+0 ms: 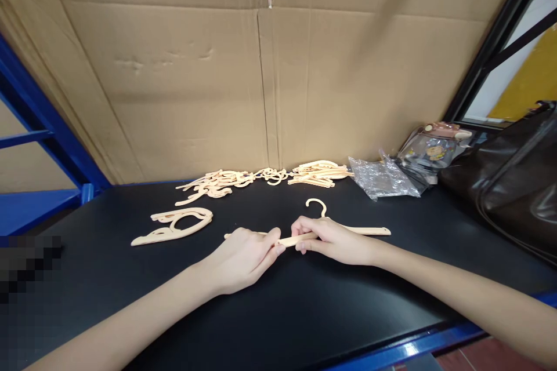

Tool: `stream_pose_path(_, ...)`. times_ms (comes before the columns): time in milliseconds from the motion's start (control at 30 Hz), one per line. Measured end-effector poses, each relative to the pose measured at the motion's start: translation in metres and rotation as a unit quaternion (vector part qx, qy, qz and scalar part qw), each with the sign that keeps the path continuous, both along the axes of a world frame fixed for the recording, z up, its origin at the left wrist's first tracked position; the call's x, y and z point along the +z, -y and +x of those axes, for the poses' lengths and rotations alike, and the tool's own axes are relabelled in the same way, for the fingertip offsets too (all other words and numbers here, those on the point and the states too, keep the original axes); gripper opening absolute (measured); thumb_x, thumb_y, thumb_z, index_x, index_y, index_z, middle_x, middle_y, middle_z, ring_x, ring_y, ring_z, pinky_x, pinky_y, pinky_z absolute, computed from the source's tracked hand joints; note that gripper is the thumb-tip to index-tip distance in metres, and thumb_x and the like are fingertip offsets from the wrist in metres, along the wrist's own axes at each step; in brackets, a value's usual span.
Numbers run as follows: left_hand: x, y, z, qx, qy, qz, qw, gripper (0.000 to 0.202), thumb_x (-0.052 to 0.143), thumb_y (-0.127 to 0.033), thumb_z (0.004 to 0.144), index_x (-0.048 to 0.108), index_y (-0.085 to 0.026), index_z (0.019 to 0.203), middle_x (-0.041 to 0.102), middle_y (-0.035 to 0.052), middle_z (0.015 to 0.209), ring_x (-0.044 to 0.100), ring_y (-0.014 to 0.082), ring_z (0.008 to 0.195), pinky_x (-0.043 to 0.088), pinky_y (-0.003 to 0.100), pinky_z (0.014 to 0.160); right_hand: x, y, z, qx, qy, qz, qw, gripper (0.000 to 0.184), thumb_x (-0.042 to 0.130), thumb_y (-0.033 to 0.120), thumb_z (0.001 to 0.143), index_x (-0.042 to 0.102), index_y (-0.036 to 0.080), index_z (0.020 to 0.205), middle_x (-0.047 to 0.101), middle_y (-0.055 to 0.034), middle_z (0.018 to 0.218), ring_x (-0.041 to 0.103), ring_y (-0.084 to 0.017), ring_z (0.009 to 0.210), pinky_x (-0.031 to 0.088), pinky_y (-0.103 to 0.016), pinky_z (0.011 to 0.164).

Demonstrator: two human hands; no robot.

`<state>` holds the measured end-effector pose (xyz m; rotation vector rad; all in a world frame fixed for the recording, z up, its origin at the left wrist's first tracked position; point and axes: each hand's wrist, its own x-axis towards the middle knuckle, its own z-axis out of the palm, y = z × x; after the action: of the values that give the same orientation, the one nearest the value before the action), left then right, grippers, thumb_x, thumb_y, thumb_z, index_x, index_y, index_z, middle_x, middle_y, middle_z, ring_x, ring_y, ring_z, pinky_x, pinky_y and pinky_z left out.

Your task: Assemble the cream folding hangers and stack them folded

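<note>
A cream plastic clothes hanger [366, 231] is held low over the black table, its hook up and one arm sticking out to the right. My left hand [248, 255] pinches it between thumb and fingers near the middle. Close beside, my right hand [335, 240] is closed on the same hanger, just below the hook. The fingers hide much of the joint between the parts. Left of my hands lies a folded cream hanger [174, 226], touched by neither hand.
Along the back lie a pile of cream hanger pieces [217, 179], several small hooks [273, 175] and a stack of hanger arms [319, 173]. A clear plastic bag [383, 177], a clear bottle [430, 148] and a dark bag [500, 179] stand right. Cardboard [195, 81] walls the back.
</note>
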<state>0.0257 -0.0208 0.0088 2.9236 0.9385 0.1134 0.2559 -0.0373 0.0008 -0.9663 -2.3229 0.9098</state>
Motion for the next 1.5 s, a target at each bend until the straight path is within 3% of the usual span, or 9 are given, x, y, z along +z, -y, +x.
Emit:
stream_pose_path(433,-0.006,0.001,0.000,0.020,-0.001,0.064,0.998,0.038,0.013,-0.036,0.101,0.040,-0.020,0.078,0.058,-0.0008,0.060,0.055,0.0165,0.047,0.025,0.026,0.048,0.001,0.000,-0.001,-0.001,0.006,0.024,1.000,0.006,0.047,0.027,0.097,0.049,0.022,0.098,0.062,0.0041,0.078,0.060,-0.012,0.075,0.041,-0.023,0.073)
stream_pose_path(667,-0.007,0.004,0.002,0.029,-0.001,0.100,0.995,0.039,0.020,-0.035,0.100,0.044,-0.019,0.073,0.061,0.0013,0.061,0.057,0.0173,0.050,0.024,0.026,0.047,0.004,0.001,0.000,-0.014,0.042,0.087,0.995,0.011,0.047,0.027,0.097,0.055,0.020,0.094,0.065,0.0006,0.082,0.062,-0.014,0.079,0.043,-0.025,0.073)
stream_pose_path(1067,-0.009,0.001,-0.003,-0.008,0.033,0.127,0.991,0.033,0.021,-0.032,0.101,0.044,-0.019,0.081,0.058,-0.0011,0.061,0.057,0.0152,0.051,0.029,0.025,0.049,0.001,0.002,-0.001,-0.015,0.018,0.058,0.998,0.006,0.047,0.026,0.097,0.050,0.021,0.095,0.069,0.0005,0.084,0.065,-0.014,0.080,0.045,-0.026,0.074)
stream_pose_path(1367,-0.012,-0.001,-0.001,0.005,0.070,0.101,0.992,0.026,0.025,-0.033,0.100,0.045,-0.020,0.090,0.063,-0.0006,0.067,0.061,0.0159,0.057,0.033,0.024,0.050,0.000,0.001,-0.001,-0.055,0.051,0.107,0.991,0.007,0.052,0.026,0.095,0.050,0.022,0.090,0.068,0.0016,0.086,0.063,-0.016,0.078,0.043,-0.026,0.069)
stream_pose_path(1500,-0.010,0.000,-0.001,0.000,0.077,0.088,0.993,0.019,0.029,-0.032,0.099,0.043,-0.021,0.107,0.067,-0.0011,0.074,0.065,0.0163,0.064,0.036,0.024,0.053,0.001,0.001,-0.001,-0.052,0.056,0.112,0.991,0.005,0.052,0.026,0.094,0.051,0.022,0.092,0.068,0.0009,0.090,0.064,-0.017,0.082,0.042,-0.027,0.072)
